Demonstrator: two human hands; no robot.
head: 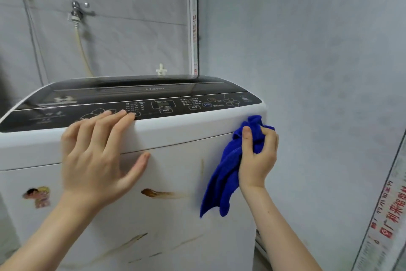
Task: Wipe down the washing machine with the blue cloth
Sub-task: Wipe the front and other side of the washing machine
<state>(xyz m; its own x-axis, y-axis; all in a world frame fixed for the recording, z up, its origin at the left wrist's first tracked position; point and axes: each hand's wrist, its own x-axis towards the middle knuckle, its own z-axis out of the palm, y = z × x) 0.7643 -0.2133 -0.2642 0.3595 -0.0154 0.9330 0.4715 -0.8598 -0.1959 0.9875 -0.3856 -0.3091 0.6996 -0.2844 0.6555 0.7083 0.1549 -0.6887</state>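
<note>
Blue microfibre, bunched and crumpled, is the blue cloth (228,167); it sits at the upper right corner of the washing machine (175,172), up against the white front panel just below the control strip, with a loose tail hanging down the panel. The right hand (258,156) has it gathered in a fist, thumb pressed over the folds and the other fingers curled round behind. The left hand (96,156) lies flat on the machine's front, left of the cloth, fingers spread and slightly fanned, fingertips reaching up onto the dark control panel (153,106) and the thumb splayed out along the seam below it. It looks like a bracing hand, not a working one.

By my reading, wiping is at an early stage: the cloth is at the top corner, while brown streaks (162,193) remain on the panel below and between the two hands, with fainter ones lower down. The next move probably calls for dragging the cloth down and leftward across those marks with firm pressure, perhaps spreading it first for more contact.

Hard to make out: the panel's lettering is too blurred to read, and a sticker (38,196) at the machine's left edge is smeared. The machine's base, its sides and most of the lid's rear are cut off or hidden. Whether the cloth is damp cannot be told.
</note>
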